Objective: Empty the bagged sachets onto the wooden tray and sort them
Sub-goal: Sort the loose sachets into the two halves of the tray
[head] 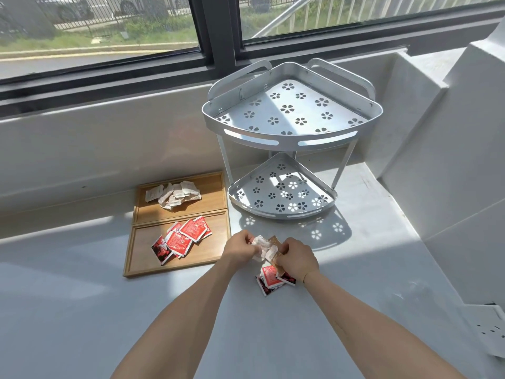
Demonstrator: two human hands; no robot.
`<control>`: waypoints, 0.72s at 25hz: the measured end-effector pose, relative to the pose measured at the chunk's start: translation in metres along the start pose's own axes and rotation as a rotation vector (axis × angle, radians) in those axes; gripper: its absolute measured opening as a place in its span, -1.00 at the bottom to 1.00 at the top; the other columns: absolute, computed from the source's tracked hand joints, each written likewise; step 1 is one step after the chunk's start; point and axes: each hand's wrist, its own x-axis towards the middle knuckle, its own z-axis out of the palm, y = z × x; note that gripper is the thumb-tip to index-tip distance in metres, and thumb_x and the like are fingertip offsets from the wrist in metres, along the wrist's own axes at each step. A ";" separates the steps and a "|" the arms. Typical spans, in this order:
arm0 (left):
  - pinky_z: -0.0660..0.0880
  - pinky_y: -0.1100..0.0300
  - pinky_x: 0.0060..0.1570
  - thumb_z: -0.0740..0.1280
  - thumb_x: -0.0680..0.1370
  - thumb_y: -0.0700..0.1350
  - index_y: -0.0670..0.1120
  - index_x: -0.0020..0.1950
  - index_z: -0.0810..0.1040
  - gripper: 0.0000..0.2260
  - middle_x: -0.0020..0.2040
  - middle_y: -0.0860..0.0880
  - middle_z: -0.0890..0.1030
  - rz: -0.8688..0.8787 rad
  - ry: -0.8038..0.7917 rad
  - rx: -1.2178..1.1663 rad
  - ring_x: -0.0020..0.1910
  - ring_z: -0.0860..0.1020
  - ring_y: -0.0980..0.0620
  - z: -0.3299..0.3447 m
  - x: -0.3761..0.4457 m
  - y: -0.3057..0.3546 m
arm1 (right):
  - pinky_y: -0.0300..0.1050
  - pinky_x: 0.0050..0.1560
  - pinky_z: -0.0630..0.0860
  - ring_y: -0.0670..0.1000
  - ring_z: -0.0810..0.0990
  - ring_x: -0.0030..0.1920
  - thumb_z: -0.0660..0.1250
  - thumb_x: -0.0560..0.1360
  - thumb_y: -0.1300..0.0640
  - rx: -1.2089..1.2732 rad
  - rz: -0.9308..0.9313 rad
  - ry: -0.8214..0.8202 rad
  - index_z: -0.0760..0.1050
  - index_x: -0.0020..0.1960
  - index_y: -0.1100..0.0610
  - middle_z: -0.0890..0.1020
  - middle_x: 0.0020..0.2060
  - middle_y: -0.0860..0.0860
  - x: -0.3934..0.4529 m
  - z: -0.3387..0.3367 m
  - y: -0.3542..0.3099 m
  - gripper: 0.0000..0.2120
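Observation:
A wooden tray [142, 265] with two compartments lies on the white counter. Its far compartment holds a heap of white sachets [174, 195]; its near compartment holds several red sachets [181, 239]. Right of the tray, my left hand [240, 246] and my right hand [296, 258] both pinch a bunch of white sachets [263, 247] just above the counter, with a brown sachet [274, 240] behind them. Under my right hand a small pile of red sachets [270, 279] rests on the counter. No bag is visible.
A grey two-tier corner rack [291, 143] with flower cut-outs stands behind my hands, close to the tray's right edge. A window runs along the back wall. White stepped blocks [451, 160] rise at the right. A white perforated part [489, 329] lies at the far right.

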 end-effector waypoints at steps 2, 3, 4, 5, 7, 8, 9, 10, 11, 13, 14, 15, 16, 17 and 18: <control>0.40 0.12 -0.19 0.44 0.40 -0.27 -0.09 -0.13 0.47 -0.82 -0.18 -0.11 0.57 -0.006 -0.001 -0.027 -0.18 0.50 -0.08 -0.006 0.003 -0.001 | -0.05 -0.05 0.57 0.05 0.61 -0.12 0.32 0.39 0.20 0.141 0.040 0.001 0.49 -0.06 0.02 0.62 -0.17 -0.02 0.001 -0.009 0.003 -0.84; 0.45 0.10 -0.13 0.42 0.41 -0.28 -0.09 -0.08 0.50 -0.83 -0.12 -0.15 0.61 -0.004 -0.014 -0.016 -0.11 0.56 -0.12 -0.007 0.005 0.000 | -0.07 -0.07 0.57 0.02 0.60 -0.17 0.33 0.38 0.21 0.181 0.052 0.009 0.50 -0.01 0.02 0.62 -0.19 -0.03 0.003 -0.015 0.006 -0.79; 0.49 0.08 -0.07 0.40 0.43 -0.29 -0.08 -0.03 0.53 -0.82 -0.09 -0.16 0.63 0.005 -0.038 0.012 -0.06 0.59 -0.14 -0.007 0.006 0.000 | -0.11 -0.09 0.54 0.02 0.61 -0.15 0.34 0.39 0.21 0.189 0.058 0.018 0.51 0.05 0.02 0.62 -0.16 -0.02 0.004 -0.020 0.010 -0.75; 0.50 0.09 -0.04 0.39 0.44 -0.30 -0.07 0.03 0.55 -0.78 -0.08 -0.14 0.63 0.020 -0.067 0.058 -0.04 0.60 -0.13 -0.005 0.007 0.002 | -0.15 -0.11 0.50 0.05 0.61 -0.10 0.36 0.39 0.19 0.164 0.059 0.030 0.53 0.09 0.03 0.62 -0.12 0.00 0.005 -0.026 0.014 -0.72; 0.47 0.16 -0.08 0.38 0.44 -0.30 -0.04 0.20 0.54 -0.64 0.00 -0.10 0.61 0.058 -0.103 0.170 -0.03 0.56 -0.08 0.002 0.008 0.007 | -0.21 -0.20 0.44 0.04 0.63 -0.12 0.36 0.42 0.15 0.116 0.070 0.054 0.57 0.05 0.04 0.62 -0.18 -0.04 0.004 -0.033 0.026 -0.79; 0.45 0.20 -0.09 0.36 0.44 -0.29 -0.02 0.27 0.51 -0.58 0.08 -0.10 0.61 0.076 -0.105 0.212 -0.01 0.55 -0.06 0.006 0.007 0.010 | -0.23 -0.26 0.43 0.03 0.63 -0.18 0.36 0.41 0.14 0.110 0.079 0.061 0.59 -0.04 0.05 0.63 -0.27 -0.06 0.003 -0.036 0.032 -0.87; 0.45 0.22 -0.08 0.34 0.46 -0.28 0.00 0.34 0.47 -0.54 0.16 -0.11 0.61 0.085 -0.096 0.244 0.01 0.55 -0.05 0.011 0.007 0.013 | -0.23 -0.29 0.45 0.04 0.64 -0.22 0.36 0.39 0.15 0.104 0.092 0.065 0.59 -0.15 0.05 0.65 -0.32 -0.04 0.001 -0.037 0.037 -0.94; 0.47 0.21 -0.06 0.32 0.47 -0.27 0.02 0.39 0.43 -0.51 0.22 -0.11 0.59 0.086 -0.082 0.273 0.04 0.56 -0.05 0.016 0.008 0.015 | -0.20 -0.27 0.49 0.08 0.65 -0.21 0.36 0.36 0.17 0.097 0.109 0.069 0.58 -0.25 0.05 0.67 -0.32 0.00 0.000 -0.038 0.042 -0.95; 0.50 0.19 -0.01 0.31 0.49 -0.26 0.02 0.42 0.39 -0.49 0.26 -0.11 0.58 0.080 -0.066 0.300 0.08 0.57 -0.05 0.020 0.008 0.016 | -0.16 -0.24 0.51 0.10 0.65 -0.19 0.35 0.34 0.18 0.086 0.124 0.068 0.56 -0.30 0.04 0.69 -0.30 0.04 -0.002 -0.039 0.046 -0.92; 0.53 0.12 0.11 0.32 0.49 -0.22 0.02 0.45 0.35 -0.47 0.30 -0.09 0.56 0.057 -0.044 0.348 0.17 0.58 -0.08 0.026 0.009 0.017 | -0.12 -0.22 0.51 0.11 0.63 -0.18 0.34 0.34 0.19 0.058 0.139 0.056 0.50 -0.33 0.02 0.67 -0.28 0.04 -0.005 -0.040 0.052 -0.89; 0.54 0.09 0.15 0.33 0.49 -0.20 0.02 0.44 0.37 -0.48 0.30 -0.07 0.57 0.047 -0.040 0.366 0.18 0.57 -0.08 0.028 0.009 0.018 | -0.12 -0.22 0.49 0.11 0.60 -0.19 0.34 0.35 0.19 0.044 0.138 0.053 0.49 -0.32 0.01 0.65 -0.28 0.03 -0.006 -0.040 0.054 -0.88; 0.55 0.07 0.15 0.34 0.48 -0.18 0.02 0.40 0.40 -0.51 0.28 -0.06 0.58 0.042 -0.037 0.383 0.17 0.58 -0.09 0.029 0.010 0.018 | -0.12 -0.23 0.48 0.10 0.58 -0.20 0.33 0.36 0.18 0.034 0.134 0.055 0.48 -0.29 0.00 0.63 -0.27 0.02 -0.006 -0.039 0.056 -0.89; 0.56 0.06 0.12 0.34 0.46 -0.17 0.02 0.34 0.45 -0.55 0.23 -0.06 0.61 0.043 -0.032 0.406 0.13 0.59 -0.09 0.031 0.009 0.019 | -0.13 -0.22 0.46 0.09 0.56 -0.21 0.33 0.37 0.18 0.029 0.129 0.057 0.48 -0.27 -0.01 0.62 -0.27 0.01 -0.007 -0.038 0.058 -0.89; 0.57 0.05 0.08 0.33 0.45 -0.17 0.03 0.28 0.49 -0.61 0.18 -0.05 0.63 0.050 -0.026 0.438 0.09 0.60 -0.09 0.032 0.008 0.019 | -0.13 -0.22 0.45 0.08 0.55 -0.21 0.34 0.38 0.18 0.028 0.127 0.060 0.48 -0.25 -0.03 0.61 -0.26 0.01 -0.008 -0.037 0.058 -0.88; 0.57 0.04 0.05 0.31 0.44 -0.17 0.03 0.22 0.50 -0.65 0.13 -0.05 0.63 0.063 -0.013 0.476 0.06 0.60 -0.09 0.033 0.005 0.020 | -0.14 -0.21 0.45 0.07 0.54 -0.21 0.33 0.38 0.17 0.026 0.126 0.061 0.48 -0.23 -0.04 0.60 -0.26 0.00 -0.009 -0.036 0.059 -0.88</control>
